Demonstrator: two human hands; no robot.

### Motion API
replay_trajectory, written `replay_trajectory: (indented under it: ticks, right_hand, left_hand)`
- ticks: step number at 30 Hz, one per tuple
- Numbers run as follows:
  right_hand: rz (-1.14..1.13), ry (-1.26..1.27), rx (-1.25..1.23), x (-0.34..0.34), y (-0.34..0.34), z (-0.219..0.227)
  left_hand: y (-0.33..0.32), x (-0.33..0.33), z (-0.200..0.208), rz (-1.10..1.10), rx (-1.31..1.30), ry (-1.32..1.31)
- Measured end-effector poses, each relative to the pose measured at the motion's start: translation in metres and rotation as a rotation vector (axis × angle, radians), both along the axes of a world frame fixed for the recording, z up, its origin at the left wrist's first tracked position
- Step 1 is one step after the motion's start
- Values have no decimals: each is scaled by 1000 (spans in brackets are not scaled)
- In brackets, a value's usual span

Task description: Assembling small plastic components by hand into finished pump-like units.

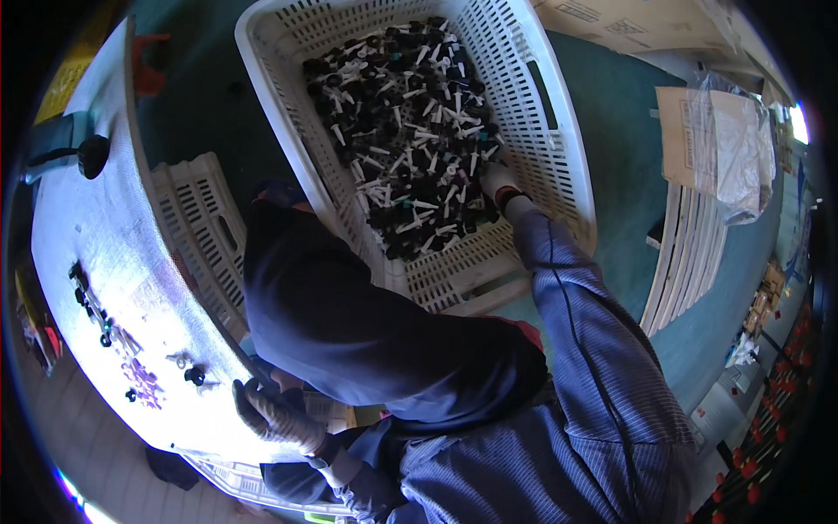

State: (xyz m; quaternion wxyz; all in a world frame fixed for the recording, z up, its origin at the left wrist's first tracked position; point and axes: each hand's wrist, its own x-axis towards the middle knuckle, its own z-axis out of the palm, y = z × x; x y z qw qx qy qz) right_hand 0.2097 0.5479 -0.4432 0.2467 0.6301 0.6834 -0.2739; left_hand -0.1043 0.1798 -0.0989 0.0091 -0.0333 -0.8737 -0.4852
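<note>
My right hand [500, 180], in a pale glove, reaches into a large white plastic basket [563, 131]. It touches the right side of a heap of small black and white plastic parts [419, 131], many with thin white stems. Its fingertips are lost among the parts, so any grip is hidden. At the near right edge of the brightly lit table [209, 410] lies my left hand [284, 421], gloved with dark fingertips. Its fingers are stretched out and hold nothing that I can see. Beyond it on the tabletop are a few loose black and white parts [188, 370].
More black parts [83, 293] and a cluster of small pink parts [141, 382] lie farther left. A black round-headed object [92, 157] is on the table's far end. Another white crate [202, 218] stands between table and basket. Cardboard [672, 131] and plastic wrap [742, 157] are at right.
</note>
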Motion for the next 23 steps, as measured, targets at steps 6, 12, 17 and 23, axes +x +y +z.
replay_trajectory:
  ticks: [6, 12, 17, 23]
  right_hand:
    - [-252, 143, 212, 44, 12, -22]
    - [-216, 109, 147, -30, 7, 36]
    - [-321, -62, 46, -56, -6, 39]
    - [-274, -51, -44, -48, 0, 26]
  left_hand:
    - [5, 3, -8, 12, 62, -103]
    - [-3, 0, -1, 6, -3, -47]
    - [-3, 1, -2, 13, 7, -29]
    - [-8, -1, -5, 16, 1, -64]
